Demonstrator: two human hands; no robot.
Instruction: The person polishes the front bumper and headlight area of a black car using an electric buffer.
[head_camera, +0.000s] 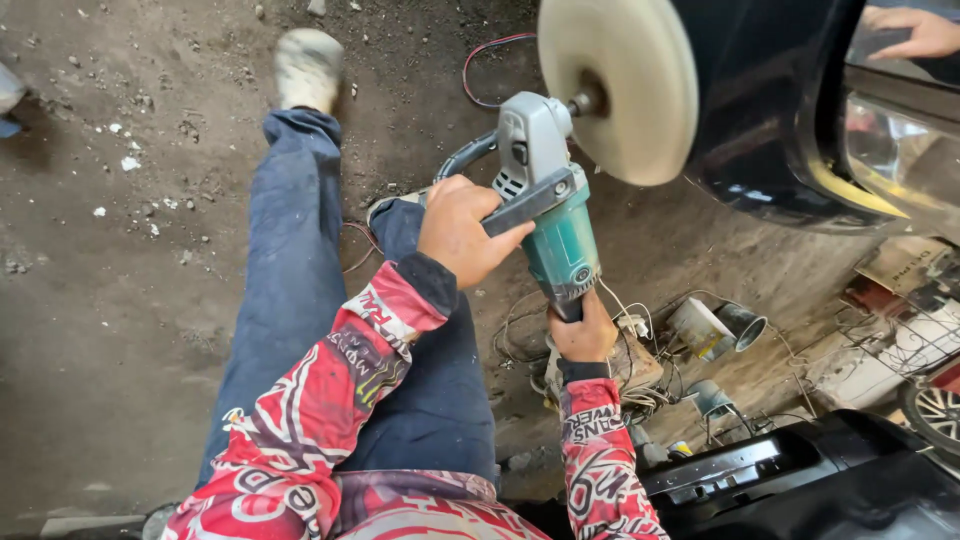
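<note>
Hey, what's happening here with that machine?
A person sitting on a dirt floor holds a teal and grey power polisher. The left hand grips its side handle and the right hand holds its rear end. Its round cream buffing pad is right at the dark glossy car body panel; contact is unclear.

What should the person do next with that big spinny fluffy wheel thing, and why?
Probably tip the polisher a little so the cream pad lies flat on the dark car panel. The pad sits right beside the panel, seemingly at an angle to it. The left hand holds the side handle and the right hand the rear grip, so both can steer it.
</note>
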